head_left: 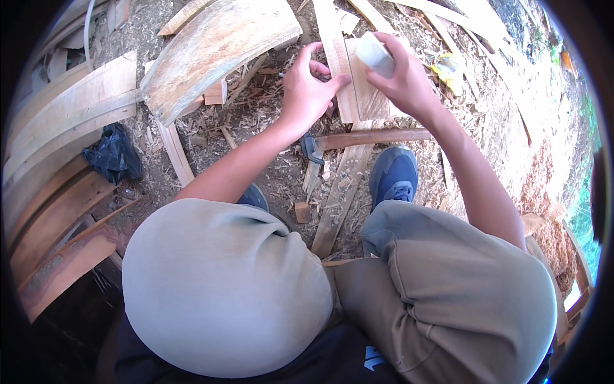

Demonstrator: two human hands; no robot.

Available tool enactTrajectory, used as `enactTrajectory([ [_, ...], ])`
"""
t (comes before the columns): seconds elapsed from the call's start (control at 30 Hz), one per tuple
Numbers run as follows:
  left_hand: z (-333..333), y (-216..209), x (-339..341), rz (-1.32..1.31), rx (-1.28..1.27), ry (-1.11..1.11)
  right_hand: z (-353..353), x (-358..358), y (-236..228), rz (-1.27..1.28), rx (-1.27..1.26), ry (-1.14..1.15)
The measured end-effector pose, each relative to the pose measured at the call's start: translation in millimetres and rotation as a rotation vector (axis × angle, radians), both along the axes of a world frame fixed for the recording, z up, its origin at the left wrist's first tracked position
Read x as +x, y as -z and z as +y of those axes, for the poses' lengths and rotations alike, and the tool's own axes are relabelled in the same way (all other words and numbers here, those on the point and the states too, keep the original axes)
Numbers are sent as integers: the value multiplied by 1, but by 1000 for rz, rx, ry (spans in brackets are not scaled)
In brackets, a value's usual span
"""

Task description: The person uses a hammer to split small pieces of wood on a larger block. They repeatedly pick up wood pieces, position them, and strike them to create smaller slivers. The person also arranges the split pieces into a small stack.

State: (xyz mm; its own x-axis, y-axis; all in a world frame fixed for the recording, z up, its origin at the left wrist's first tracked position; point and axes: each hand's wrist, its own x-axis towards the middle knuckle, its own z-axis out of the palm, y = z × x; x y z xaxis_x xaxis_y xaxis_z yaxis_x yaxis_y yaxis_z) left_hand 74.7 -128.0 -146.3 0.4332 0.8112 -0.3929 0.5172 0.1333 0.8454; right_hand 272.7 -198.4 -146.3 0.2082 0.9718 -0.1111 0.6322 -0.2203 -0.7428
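My left hand [306, 89] is at a long, narrow wooden strip [338, 54], its thumb lying across the top face. Its other fingers curl against the strip's left edge, and their tips are partly hidden. A wider wooden board [369, 96] lies alongside, on the right. My right hand [407, 77] is closed around a whitish, smooth, block-like piece [376, 56] above that board; its exact kind is unclear. Below the near ends of the wood lies an adze-like tool with a dark metal head [311, 148] and a wooden handle [377, 137].
Wood shavings and offcuts cover the ground. A large curved slab [220, 54] lies at the far left, with curved planks [70, 105] further left beside a black plastic bag [113, 153]. My blue shoe [393, 176] rests near a flat plank [342, 201]. Yellow crumpled material [449, 72] lies right.
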Motion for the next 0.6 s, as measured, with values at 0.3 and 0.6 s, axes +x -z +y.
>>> enactTrajectory([
  [0.3, 3, 20, -4, 7, 169, 13, -1, -13, -25, -122, -157, -351],
  [0.6, 4, 15, -3, 33, 137, 39, 1, -15, -25, -201, -225, -361],
])
